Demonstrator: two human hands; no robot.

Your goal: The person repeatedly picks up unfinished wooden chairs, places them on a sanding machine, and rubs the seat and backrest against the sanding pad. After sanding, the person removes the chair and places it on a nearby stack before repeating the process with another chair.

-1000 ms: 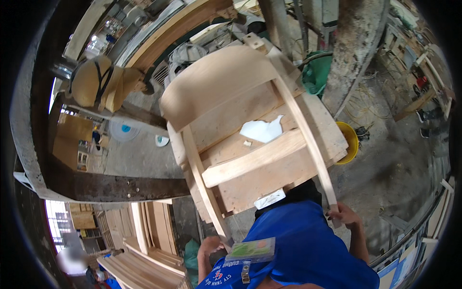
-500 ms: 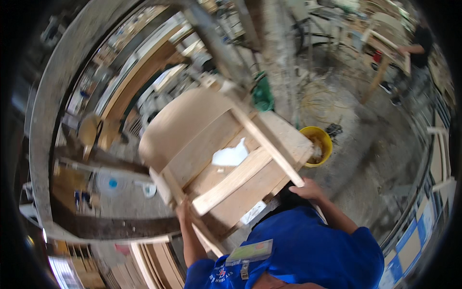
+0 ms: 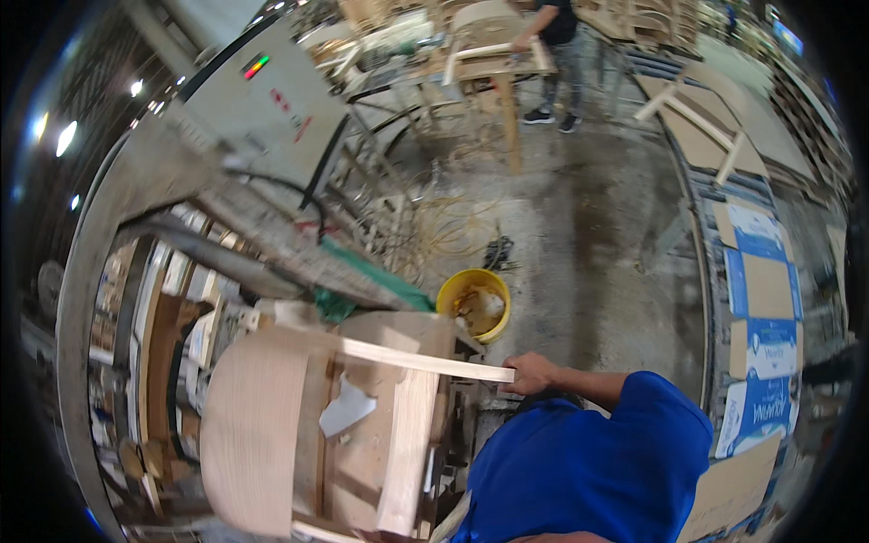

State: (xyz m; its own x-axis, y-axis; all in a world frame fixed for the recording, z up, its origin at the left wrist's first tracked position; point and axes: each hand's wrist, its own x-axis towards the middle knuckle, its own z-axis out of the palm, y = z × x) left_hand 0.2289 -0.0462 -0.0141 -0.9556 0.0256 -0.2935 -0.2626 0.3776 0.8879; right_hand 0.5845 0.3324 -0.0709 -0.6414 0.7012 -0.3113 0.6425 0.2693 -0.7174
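A pale wooden chair frame (image 3: 249, 425) with a broad curved backrest lies at the lower left. My right hand (image 3: 529, 373) is closed around the free end of its long rail (image 3: 425, 362). Another wide wooden bar (image 3: 405, 452) runs across the frame's near side. Through the frame I see a scrap of white paper (image 3: 347, 406) on a wooden surface (image 3: 362, 457). My left hand is not in view; the lower edge of the picture cuts off that side of the frame.
A yellow bucket (image 3: 473, 306) with waste in it stands on the floor just beyond the frame. Ahead, a person (image 3: 559, 45) works at another chair frame (image 3: 493, 50). Along the right runs a roller conveyor bearing cardboard (image 3: 765, 348) and a chair frame (image 3: 697, 118). A grey cabinet (image 3: 272, 118) rises at left.
My view has swung right and up, so the chair frame now appears lower and farther left. My left hand has left the picture; my right still grips the rail.
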